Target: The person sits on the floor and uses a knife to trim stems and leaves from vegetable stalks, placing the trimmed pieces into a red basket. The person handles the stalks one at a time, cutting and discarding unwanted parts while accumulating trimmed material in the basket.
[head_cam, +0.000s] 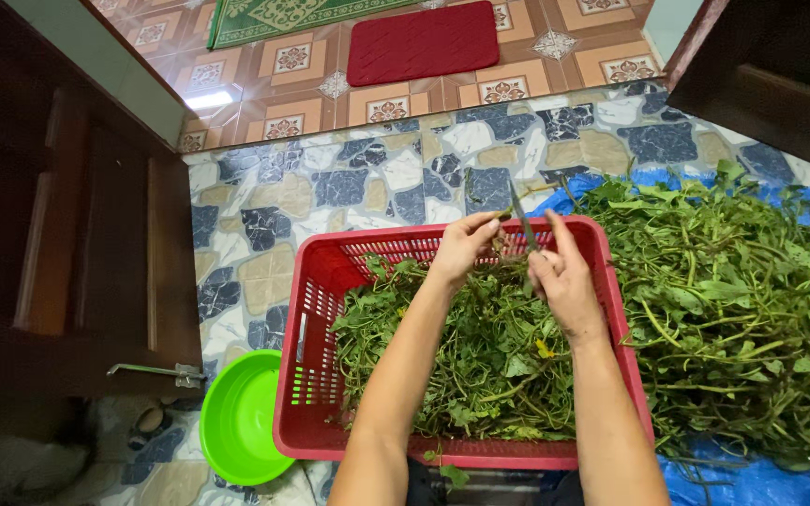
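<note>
Two bare hands work over a red basket [316, 309] of greens: left hand [462, 245] pinches a stem [502, 216], right hand [562, 279] grips a knife [521, 217], mid-trim; the cut needs steadiness.

Glossy red plastic basket [330, 281], smooth green plastic bowl [236, 422], matt leafy stems [489, 356].
</note>
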Motion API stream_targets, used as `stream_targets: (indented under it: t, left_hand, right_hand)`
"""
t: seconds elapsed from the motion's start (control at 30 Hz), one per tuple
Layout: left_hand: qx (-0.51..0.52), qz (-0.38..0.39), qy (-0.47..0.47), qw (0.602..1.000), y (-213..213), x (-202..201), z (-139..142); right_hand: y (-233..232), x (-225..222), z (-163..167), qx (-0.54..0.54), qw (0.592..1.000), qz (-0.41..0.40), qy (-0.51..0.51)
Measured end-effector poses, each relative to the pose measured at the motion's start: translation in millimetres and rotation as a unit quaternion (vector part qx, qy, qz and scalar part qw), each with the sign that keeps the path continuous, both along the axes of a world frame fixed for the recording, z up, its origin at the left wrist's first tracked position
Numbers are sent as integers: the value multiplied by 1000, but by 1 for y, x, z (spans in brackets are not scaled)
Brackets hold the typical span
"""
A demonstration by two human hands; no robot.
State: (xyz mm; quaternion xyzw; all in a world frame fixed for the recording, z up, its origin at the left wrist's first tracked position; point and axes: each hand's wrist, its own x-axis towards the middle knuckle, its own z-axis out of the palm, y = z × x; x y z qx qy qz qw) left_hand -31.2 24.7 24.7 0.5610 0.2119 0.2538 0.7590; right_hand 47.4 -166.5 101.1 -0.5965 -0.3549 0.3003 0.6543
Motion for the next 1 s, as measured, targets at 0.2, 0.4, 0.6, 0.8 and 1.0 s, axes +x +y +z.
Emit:
stream_targets:
  t: [0.2, 0.4, 0.6, 0.8, 1.0]
  left_hand:
    - [421, 74, 94, 899, -30, -15, 44]
    - [475, 78, 39, 876, -38, -16, 65]
    - [376, -33, 155, 913, -27, -18, 46]
    - [51, -54, 68, 995, -11, -3, 15]
    - [-117, -116, 24, 986, -7, -7, 2]
  right_hand:
    - [-4, 7, -2, -35, 989, -86, -111]
    - [-9, 20, -6, -6, 978, -114, -173]
    - [-12, 33, -11, -147, 941, -256, -168]
    - [-14, 27, -3, -82, 987, -118, -77]
    - [4, 4, 1, -228, 936, -60, -263]
